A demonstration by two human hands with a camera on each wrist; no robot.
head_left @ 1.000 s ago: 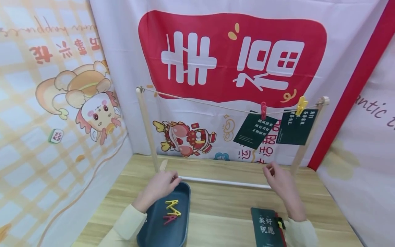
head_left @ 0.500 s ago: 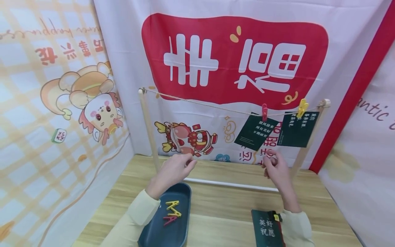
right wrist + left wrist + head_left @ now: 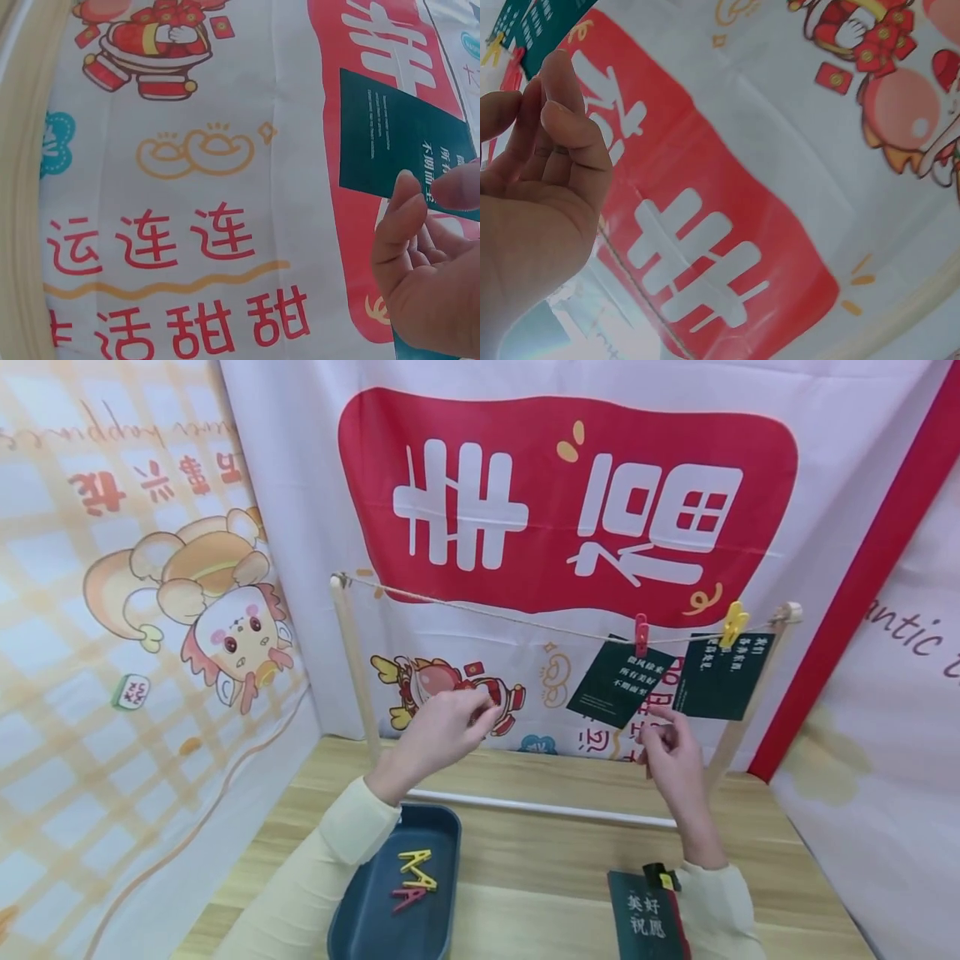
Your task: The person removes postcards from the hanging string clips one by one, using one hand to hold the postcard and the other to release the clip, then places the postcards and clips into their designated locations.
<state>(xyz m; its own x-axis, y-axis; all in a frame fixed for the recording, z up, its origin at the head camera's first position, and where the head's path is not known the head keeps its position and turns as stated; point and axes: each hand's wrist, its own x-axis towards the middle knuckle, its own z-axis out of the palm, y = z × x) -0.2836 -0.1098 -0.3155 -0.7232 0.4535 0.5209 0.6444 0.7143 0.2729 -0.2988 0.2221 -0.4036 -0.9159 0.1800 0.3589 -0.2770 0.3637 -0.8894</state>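
Above the wooden tabletop [image 3: 540, 852], both hands are hovering in front of the twine line [image 3: 525, 620] strung between two wooden posts.

Left hand [image 3: 442, 731] is curling its fingertips [image 3: 562, 112] together as if pinching something small, though neither view shows what, if anything, is between them. Right hand [image 3: 671, 752] is holding its fingers loosely bent just below the dark green card hanging from the red clothespin [image 3: 619, 682], close to its lower edge; whether it is touching is unclear. Compared with a second ago, the left hand is now well above the dark blue tray of coloured clips [image 3: 360, 927], and the right hand is sitting higher too, nearer the hanging cards.
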